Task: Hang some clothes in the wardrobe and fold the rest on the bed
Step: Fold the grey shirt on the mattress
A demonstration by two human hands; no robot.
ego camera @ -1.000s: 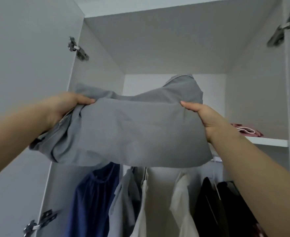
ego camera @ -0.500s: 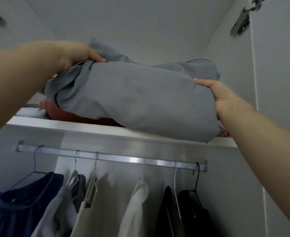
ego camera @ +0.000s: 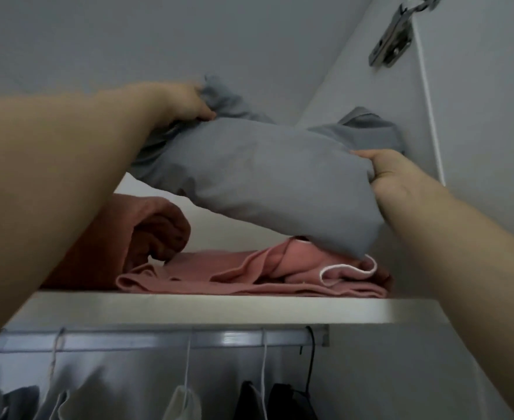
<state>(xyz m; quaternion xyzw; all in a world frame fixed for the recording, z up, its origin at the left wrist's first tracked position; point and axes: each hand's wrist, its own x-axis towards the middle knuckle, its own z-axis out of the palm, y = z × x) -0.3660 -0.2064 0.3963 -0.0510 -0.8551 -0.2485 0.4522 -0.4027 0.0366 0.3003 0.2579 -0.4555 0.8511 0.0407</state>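
A folded grey garment (ego camera: 267,180) is held up over the wardrobe's top shelf (ego camera: 219,309). My left hand (ego camera: 186,101) grips its far left end, and my right hand (ego camera: 392,174) grips its right edge. The bundle's lower right corner touches a folded pink garment (ego camera: 249,274) lying on the shelf. A rust-red rolled cloth (ego camera: 140,234) sits to the left of the pink one, partly hidden behind my left forearm.
Under the shelf runs a metal rail (ego camera: 189,341) with several hangers and hung clothes (ego camera: 183,401) in white, grey and black. The wardrobe's right wall and a door hinge (ego camera: 395,40) stand close on the right.
Both hands have carried the grey garment from in front of the wardrobe up and in over the top shelf, and it now touches the pink garment.
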